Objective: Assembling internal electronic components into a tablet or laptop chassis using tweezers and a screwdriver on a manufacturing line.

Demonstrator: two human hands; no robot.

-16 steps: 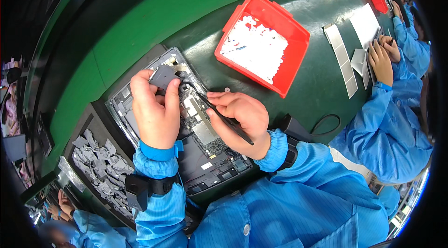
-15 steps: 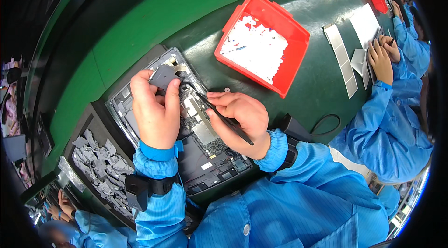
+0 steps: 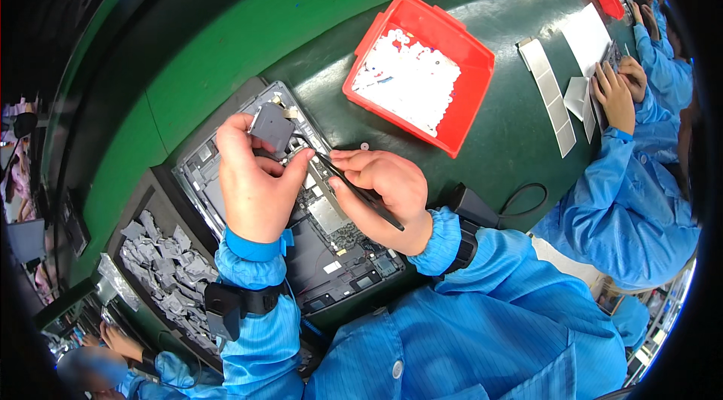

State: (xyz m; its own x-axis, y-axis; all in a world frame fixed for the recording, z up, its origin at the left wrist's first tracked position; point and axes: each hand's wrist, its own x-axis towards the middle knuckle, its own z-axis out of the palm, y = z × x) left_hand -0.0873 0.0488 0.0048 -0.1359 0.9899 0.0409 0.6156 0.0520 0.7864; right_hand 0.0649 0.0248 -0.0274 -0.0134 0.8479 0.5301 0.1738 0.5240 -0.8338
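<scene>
My left hand (image 3: 254, 185) is closed on a thin dark grey rectangular piece (image 3: 273, 127), which sticks up past its fingers. The left thumb reaches toward the tips of black tweezers (image 3: 376, 208). My right hand (image 3: 395, 180) pinches these tweezers, their tips pointing up and left. Below both hands lies an opened device casing (image 3: 301, 257), flat like a laptop, with a circuit board (image 3: 327, 214) and fine wires exposed. Whether the tweezers grip anything at the left thumb is too small to tell.
A red bin (image 3: 474, 91) holding many small white pieces stands beyond the casing. On the left, a dark tray (image 3: 139, 204) carries a heap of grey scraps (image 3: 166, 264). A black box with a cable (image 3: 473, 204) sits beside my right wrist. A co-worker (image 3: 621, 204) works at the right.
My left thumb has come off the grey piece's face and moved down and right to the tweezer tips. The piece now shows more fully above the fingers. The right hand shifted slightly left.
</scene>
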